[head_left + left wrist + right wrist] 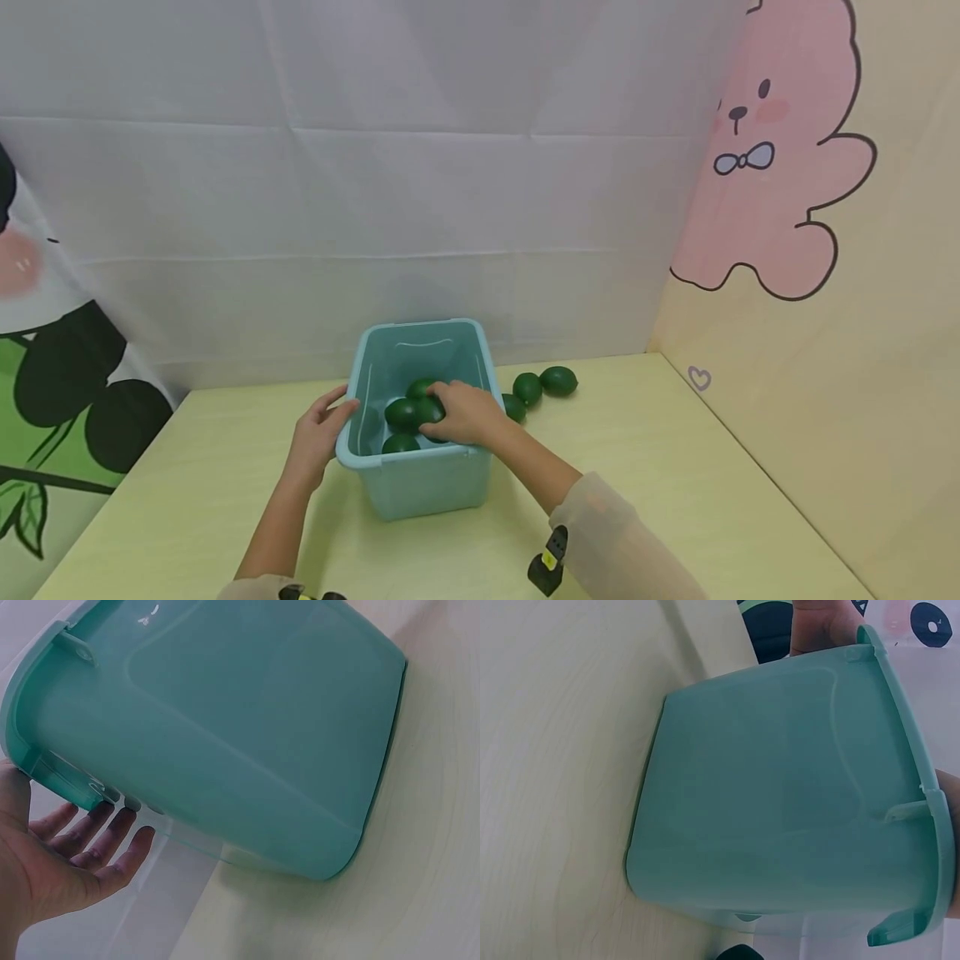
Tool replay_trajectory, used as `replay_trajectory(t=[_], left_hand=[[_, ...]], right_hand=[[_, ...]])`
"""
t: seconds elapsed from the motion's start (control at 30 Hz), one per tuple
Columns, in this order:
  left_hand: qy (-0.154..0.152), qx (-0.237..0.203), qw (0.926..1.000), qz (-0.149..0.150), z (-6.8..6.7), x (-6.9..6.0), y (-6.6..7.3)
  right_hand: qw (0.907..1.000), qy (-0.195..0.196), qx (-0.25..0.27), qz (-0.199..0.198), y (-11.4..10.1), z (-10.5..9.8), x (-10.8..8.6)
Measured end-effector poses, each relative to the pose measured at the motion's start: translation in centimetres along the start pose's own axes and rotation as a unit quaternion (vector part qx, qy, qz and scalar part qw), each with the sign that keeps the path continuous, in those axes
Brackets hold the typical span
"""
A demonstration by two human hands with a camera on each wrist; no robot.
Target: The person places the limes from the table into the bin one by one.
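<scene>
- 1 bin (pixel 423 487), upright on 1 table (pixel 660 483)
- At least 4 green fruits (pixel 401 414) inside, some partly hidden
- 3 more fruits (pixel 558 381) on table, just right of bin
- Left hand (pixel 315 437) half curled, holds bin's left rim
- Right hand (pixel 467 414) inside bin, thumb and fingers bent round 1 fruit (pixel 429 409)

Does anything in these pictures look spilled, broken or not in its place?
Nothing clearly stands out. The teal plastic bin stands upright, without visible cracks. Three dark green fruits lie beside it on the table, while others are inside; this hardly looks like a spill.
</scene>
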State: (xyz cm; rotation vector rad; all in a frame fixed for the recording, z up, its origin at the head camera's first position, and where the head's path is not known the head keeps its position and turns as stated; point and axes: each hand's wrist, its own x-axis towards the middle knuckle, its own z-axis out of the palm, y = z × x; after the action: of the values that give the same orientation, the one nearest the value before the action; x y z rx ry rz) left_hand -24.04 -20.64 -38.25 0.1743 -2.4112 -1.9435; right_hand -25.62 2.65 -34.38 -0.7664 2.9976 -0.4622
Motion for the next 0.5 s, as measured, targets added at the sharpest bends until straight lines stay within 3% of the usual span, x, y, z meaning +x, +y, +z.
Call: replay_trajectory(t=[0.5], left_hand=[[0.002, 0.007, 1.0000, -0.001, 0.07, -0.25, 0.32]], right_hand=[[0.9997, -0.009, -0.017, -0.013, -0.02, -0.01, -0.04]])
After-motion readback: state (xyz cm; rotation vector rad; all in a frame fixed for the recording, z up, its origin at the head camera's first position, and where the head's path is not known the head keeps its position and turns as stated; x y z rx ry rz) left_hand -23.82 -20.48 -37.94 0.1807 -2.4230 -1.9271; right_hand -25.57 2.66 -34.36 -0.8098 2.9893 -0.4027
